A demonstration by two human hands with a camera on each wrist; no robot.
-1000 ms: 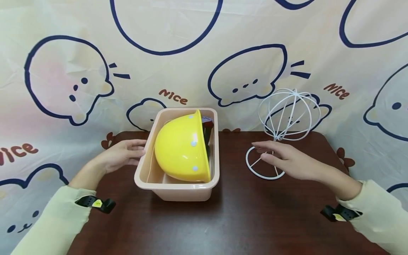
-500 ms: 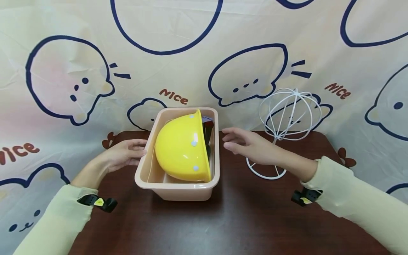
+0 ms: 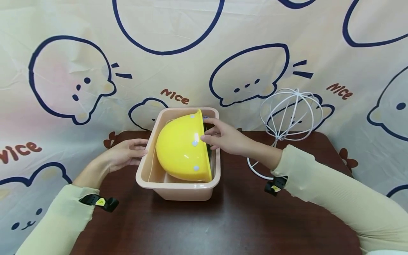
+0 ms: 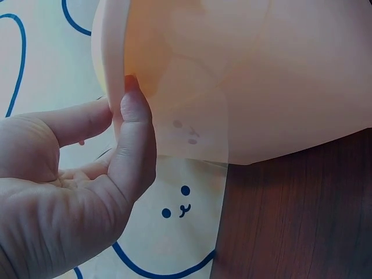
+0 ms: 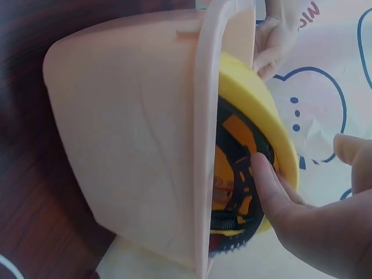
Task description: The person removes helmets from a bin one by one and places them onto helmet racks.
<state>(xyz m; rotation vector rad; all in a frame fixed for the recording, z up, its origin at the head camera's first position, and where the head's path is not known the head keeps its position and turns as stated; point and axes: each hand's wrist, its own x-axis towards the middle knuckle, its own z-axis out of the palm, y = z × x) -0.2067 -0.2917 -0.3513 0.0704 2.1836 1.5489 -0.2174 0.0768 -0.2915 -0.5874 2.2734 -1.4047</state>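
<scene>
A yellow hard hat (image 3: pixel 178 148) with pale dots lies on its side in a beige plastic bin (image 3: pixel 183 186). My left hand (image 3: pixel 129 154) pinches the bin's left rim; thumb and finger lie on either side of it in the left wrist view. From the right, my right hand (image 3: pixel 227 138) reaches over the bin to the hat's brim. In the right wrist view, its fingers (image 5: pixel 264 180) are inside the hat by the black harness (image 5: pixel 247 154), while the thumb stands apart outside the shell. Dark things beside the hat are mostly hidden by this hand.
A white wire stand (image 3: pixel 278 137) with a cage-like top stands at the back right, partly behind my right forearm. The dark wooden table (image 3: pixel 204 226) ends at a patterned cloth (image 3: pixel 178 74).
My right hand has moved left from the wire stand to the hard hat's brim, and its fingers have gone inside. The left hand has stayed on the bin's rim.
</scene>
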